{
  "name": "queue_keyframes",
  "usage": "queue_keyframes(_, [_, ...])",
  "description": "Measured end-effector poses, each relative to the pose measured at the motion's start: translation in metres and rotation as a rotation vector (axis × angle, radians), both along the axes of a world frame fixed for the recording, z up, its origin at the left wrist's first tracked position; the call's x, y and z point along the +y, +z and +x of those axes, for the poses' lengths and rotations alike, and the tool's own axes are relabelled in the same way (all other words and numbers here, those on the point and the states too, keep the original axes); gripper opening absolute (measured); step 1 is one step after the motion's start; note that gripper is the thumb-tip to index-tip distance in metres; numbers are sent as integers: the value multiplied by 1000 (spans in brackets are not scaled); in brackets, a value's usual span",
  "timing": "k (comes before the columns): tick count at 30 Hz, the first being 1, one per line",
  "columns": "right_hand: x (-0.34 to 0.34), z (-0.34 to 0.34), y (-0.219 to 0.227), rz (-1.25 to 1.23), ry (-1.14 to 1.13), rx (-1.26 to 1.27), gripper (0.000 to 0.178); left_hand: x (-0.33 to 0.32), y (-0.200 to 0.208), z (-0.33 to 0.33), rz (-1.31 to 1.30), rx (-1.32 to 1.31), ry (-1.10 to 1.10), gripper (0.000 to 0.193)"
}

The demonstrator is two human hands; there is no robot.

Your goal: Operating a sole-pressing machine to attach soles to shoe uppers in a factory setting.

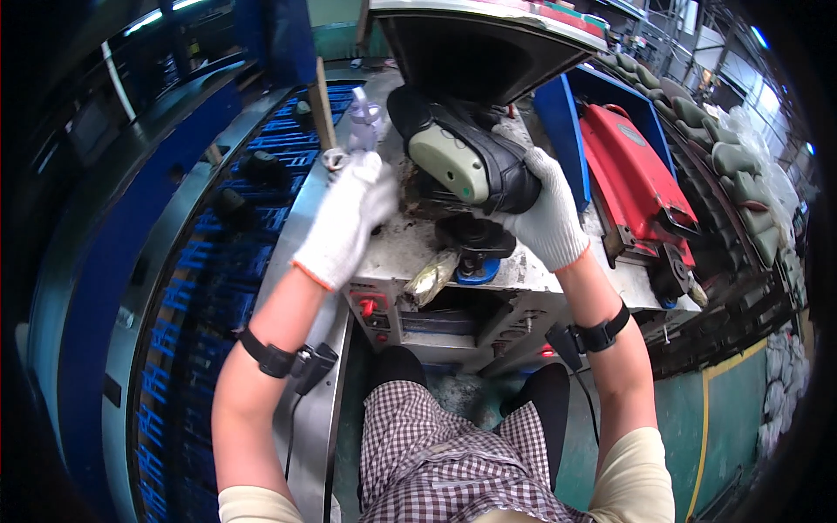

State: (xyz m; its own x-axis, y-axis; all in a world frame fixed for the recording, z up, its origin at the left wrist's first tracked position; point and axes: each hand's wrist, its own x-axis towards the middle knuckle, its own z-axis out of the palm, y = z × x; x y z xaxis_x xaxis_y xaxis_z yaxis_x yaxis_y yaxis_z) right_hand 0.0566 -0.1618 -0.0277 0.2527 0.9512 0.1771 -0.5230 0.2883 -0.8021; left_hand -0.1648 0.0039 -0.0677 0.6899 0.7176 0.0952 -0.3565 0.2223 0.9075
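The right hand (pixel 549 209) in a white knitted glove grips one end of a black shoe (pixel 494 164) with a pale-green oval plate (pixel 445 163); the white-gloved left hand (pixel 347 218), motion-blurred, is near a translucent lilac cup (pixel 364 129).

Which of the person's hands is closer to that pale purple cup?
Left. The blurred left hand is just below the pale purple cup in the picture; the right hand is farther off to the right, holding the black shoe.

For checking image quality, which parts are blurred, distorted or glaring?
Head view: the left hand is motion-blurred, the right hand sharper; in the head view, the blue panel bends near the dark rim, and a lamp glares at upper right.
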Motion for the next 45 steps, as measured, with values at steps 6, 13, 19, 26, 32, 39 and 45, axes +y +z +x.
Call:
queue_keyframes(6, [6, -97, 0, 142, 164, -294, 70, -83, 18, -30, -264, -558, 20, 55])
queue_keyframes(13, [-21, -59, -29, 164, -425, -1093, 53, -42, -43, -144, -439, -387, 497, 30])
queue_keyframes(19, [-54, 34, -117, 46, -838, -1436, 35, 89, -123, -227, -430, -7, 776, 17])
queue_keyframes(26, [-51, 20, -123, 71, -925, -1645, 41, 230, -177, -336, -124, 573, 1158, 84])
queue_keyframes(32, [-54, 11, -110, -7, -989, -1694, 43, 233, -234, -305, 328, 1242, 1213, 102])
queue_keyframes(39, [-49, 4, -100, 55, -1054, -1626, 40, 166, -210, -327, 246, 995, 879, 88])
queue_keyframes(45, [-46, 7, -108, 2, -1024, -1589, 36, 16, -157, -307, -2, 783, 690, 82])
